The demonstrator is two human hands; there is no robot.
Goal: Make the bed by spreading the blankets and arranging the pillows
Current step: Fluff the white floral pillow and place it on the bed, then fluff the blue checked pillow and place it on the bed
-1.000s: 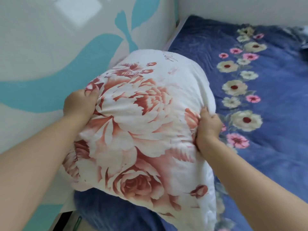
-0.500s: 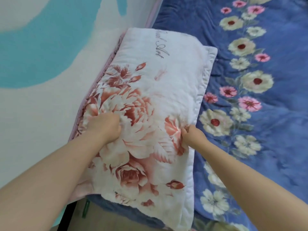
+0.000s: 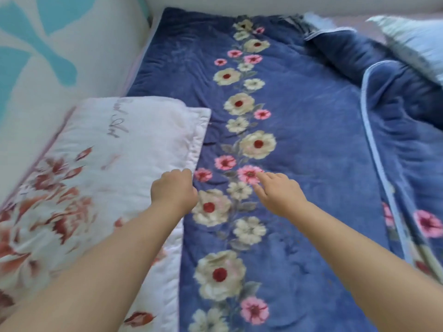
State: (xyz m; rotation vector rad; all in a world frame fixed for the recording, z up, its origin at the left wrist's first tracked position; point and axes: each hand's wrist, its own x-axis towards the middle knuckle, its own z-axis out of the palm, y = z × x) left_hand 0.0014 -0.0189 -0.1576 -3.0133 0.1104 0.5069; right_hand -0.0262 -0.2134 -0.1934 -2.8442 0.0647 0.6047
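Beside headboard [image 3: 60, 75]: pillow [image 3: 107, 168] | hands empty | rumpled blanket [image 3: 395, 121] far right

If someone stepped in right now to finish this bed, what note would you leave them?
Left hand: loosely curled, holding nothing, at the white floral pillow's right edge.
Right hand: fingers out over the blue flowered blanket, holding nothing.
Done: pillow lies flat along the wall; that blanket is spread.
Left: a second blue blanket is bunched at right, and a pale pillow sits at the far corner.

White red-peony pillow [image 3: 107, 164]; blue flowered blanket [image 3: 311, 164].
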